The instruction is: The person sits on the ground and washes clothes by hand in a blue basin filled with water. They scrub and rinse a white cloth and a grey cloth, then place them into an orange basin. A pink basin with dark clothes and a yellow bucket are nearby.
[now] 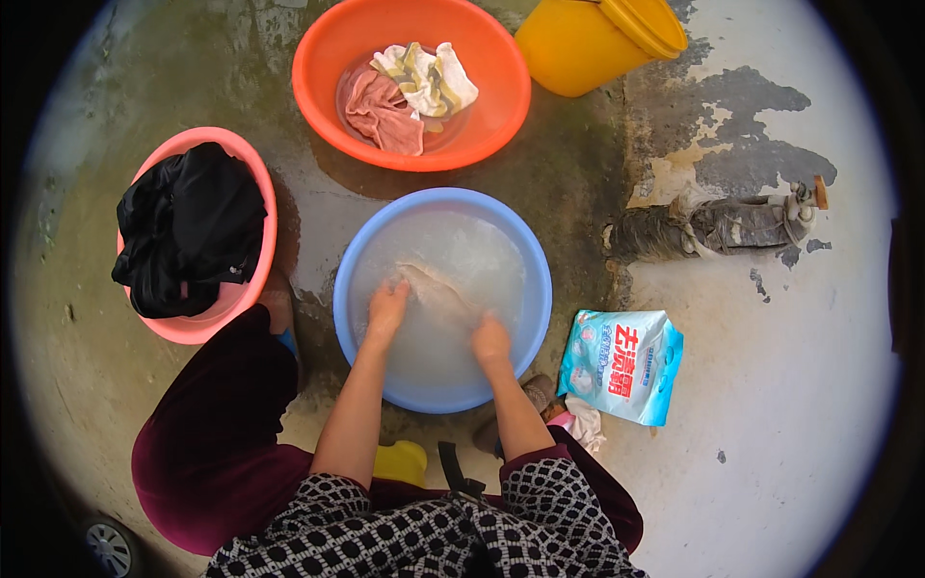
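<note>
A blue plastic basin [442, 196] of cloudy, soapy water stands before me on the wet floor. In it, a pale wet cloth [437, 289] stretches between my hands, mostly under the water. My left hand [389, 307] grips the cloth's left end at the surface. At its right end is my right hand [491, 338], closed on the fabric, with the fingertips hidden in the murky water. How much more of the cloth lies below cannot be made out.
An orange basin [498, 108] with pink and white-yellow cloths stands beyond. To the left, a pink basin [269, 209] holds black clothing [209, 209]. On the right are a yellow bucket [578, 47], a wrapped pipe [715, 227] by the wall, and a detergent bag [621, 365] bearing writing.
</note>
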### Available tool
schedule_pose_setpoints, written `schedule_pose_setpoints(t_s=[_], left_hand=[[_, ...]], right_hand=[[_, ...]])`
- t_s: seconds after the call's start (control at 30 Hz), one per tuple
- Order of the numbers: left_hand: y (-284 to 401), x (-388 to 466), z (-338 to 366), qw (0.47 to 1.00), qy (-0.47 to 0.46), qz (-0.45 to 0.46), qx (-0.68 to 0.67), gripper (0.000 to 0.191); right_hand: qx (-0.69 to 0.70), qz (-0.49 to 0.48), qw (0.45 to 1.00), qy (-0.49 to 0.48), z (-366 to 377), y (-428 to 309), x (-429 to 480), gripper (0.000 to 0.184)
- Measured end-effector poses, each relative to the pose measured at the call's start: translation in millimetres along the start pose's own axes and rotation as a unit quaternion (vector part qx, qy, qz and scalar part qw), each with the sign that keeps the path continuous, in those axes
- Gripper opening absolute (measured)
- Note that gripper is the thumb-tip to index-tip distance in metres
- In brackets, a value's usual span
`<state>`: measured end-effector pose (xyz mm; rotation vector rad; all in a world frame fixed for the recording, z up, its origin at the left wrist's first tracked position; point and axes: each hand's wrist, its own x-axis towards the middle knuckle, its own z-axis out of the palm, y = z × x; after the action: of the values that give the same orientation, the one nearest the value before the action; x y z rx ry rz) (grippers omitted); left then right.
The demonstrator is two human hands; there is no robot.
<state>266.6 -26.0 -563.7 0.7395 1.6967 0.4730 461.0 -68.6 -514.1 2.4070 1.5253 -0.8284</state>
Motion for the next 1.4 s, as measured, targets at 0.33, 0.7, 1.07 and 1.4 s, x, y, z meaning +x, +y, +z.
schedule_pose_setpoints(t_s=[0.33,0.7,1.07,1.4], left_hand=[[42.2,-48.0,11.2,0.813,-0.344,-0.219,-0.416,0.065],[48.9,-69.5,60.2,0.878,-0.121,-0.091,-0.454,0.026],[75.8,-82.8,49.9,0.835,-0.18,-0.145,-0.499,0.028],[30.4,-32.1,18.8,0.974,-0.039,-0.007,-0.223,0.049]], right_hand=[[0.737,-0.011,0.664,-0.122,-109.3,-56.1,-123.8,0.016],[0.438,-0.051,0.871,0.216,-33.1,-99.5,-127.0,0.029],[0.377,-0.022,0.896,0.233,-54.9,-80.9,-14.9,0.032],[0.16,-0.045,0.948,0.27,-31.6,-8.3,-0.3,0.045]])
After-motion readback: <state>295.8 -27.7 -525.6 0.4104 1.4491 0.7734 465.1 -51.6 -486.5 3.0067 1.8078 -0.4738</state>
